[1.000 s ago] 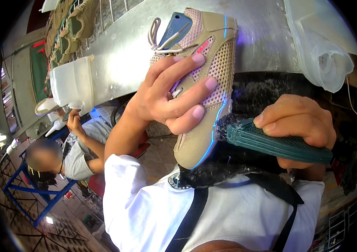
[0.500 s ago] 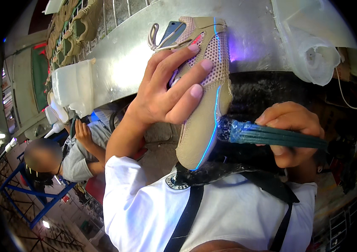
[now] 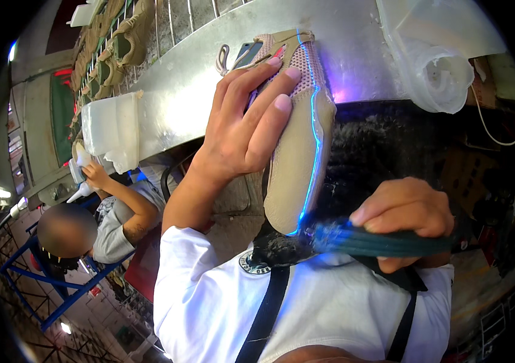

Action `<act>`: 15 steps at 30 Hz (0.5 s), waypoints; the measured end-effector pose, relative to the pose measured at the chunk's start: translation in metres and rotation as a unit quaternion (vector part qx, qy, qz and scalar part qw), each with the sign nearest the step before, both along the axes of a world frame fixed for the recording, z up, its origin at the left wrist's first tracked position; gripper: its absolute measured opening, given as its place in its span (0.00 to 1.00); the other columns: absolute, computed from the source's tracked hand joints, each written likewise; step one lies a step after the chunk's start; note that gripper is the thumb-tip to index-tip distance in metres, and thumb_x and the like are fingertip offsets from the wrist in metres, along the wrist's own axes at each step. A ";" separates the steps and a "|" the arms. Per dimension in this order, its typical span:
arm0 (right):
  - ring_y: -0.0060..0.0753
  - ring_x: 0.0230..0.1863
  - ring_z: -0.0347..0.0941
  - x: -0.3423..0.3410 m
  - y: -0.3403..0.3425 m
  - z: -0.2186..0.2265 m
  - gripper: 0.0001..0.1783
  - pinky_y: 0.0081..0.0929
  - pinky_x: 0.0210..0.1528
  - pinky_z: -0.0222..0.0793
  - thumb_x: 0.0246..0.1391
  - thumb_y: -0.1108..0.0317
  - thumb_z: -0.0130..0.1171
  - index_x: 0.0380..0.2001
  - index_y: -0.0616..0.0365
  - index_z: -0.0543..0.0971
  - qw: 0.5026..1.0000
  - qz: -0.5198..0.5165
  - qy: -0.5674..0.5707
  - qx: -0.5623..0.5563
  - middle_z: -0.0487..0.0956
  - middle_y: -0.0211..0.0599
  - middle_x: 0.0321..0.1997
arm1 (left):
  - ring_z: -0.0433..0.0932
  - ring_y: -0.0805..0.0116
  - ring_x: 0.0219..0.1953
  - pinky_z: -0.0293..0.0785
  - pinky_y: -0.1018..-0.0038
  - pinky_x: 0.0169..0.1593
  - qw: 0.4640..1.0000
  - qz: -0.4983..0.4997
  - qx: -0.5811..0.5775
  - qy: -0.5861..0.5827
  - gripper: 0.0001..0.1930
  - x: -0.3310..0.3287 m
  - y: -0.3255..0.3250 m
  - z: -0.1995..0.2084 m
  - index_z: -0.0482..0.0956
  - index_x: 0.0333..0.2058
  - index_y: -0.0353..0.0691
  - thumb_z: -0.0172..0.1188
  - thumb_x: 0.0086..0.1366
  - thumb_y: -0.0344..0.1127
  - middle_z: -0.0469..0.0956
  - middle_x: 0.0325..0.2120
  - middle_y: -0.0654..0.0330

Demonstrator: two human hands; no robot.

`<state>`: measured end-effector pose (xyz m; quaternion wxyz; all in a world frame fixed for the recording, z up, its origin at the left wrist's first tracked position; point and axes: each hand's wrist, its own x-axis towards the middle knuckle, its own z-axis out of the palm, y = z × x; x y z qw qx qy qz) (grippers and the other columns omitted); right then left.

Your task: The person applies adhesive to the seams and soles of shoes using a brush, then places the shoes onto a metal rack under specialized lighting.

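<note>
The left hand [image 3: 239,133], fingers spread, clasps the tan mesh-sided shoe [image 3: 298,163] before the silver metal bench [image 3: 360,60]; likely light and soft-sided, best held midway. The right hand [image 3: 407,209] pinches a flat dark-green brush [image 3: 384,244] near the toe [image 3: 285,209].

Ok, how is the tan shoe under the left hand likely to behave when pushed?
The tan shoe will probably resist bending, since a dark grey block sits in its opening. Its open mesh may give a little under pressure. The thin lace loop looks floppy and could swing about.
</note>
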<state>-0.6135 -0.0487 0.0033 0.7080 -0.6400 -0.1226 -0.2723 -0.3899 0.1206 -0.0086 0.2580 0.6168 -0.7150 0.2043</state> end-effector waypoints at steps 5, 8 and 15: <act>0.33 0.23 0.79 0.001 -0.004 -0.008 0.18 0.26 0.27 0.79 0.56 0.73 0.61 0.45 0.76 0.75 0.978 0.051 0.032 0.200 0.82 0.49 0.30 | 0.79 0.43 0.46 0.75 0.53 0.48 0.999 0.026 -0.025 0.032 0.24 -0.004 -0.007 0.002 0.66 0.52 0.28 0.60 0.56 0.24 0.78 0.50 0.41; 0.28 0.26 0.78 0.006 -0.011 0.007 0.19 0.25 0.32 0.79 0.57 0.72 0.60 0.47 0.77 0.76 0.948 -0.063 0.165 0.265 0.81 0.46 0.31 | 0.79 0.44 0.46 0.75 0.54 0.48 0.998 0.045 0.001 0.040 0.26 -0.007 -0.009 0.010 0.65 0.55 0.28 0.59 0.57 0.24 0.78 0.51 0.41; 0.36 0.28 0.81 0.007 -0.027 0.007 0.12 0.27 0.29 0.80 0.56 0.70 0.63 0.39 0.70 0.78 0.997 -0.060 -0.045 -0.024 0.82 0.53 0.34 | 0.78 0.44 0.47 0.74 0.55 0.50 0.999 0.044 -0.002 0.027 0.26 -0.008 -0.017 0.013 0.65 0.56 0.27 0.57 0.58 0.23 0.77 0.51 0.42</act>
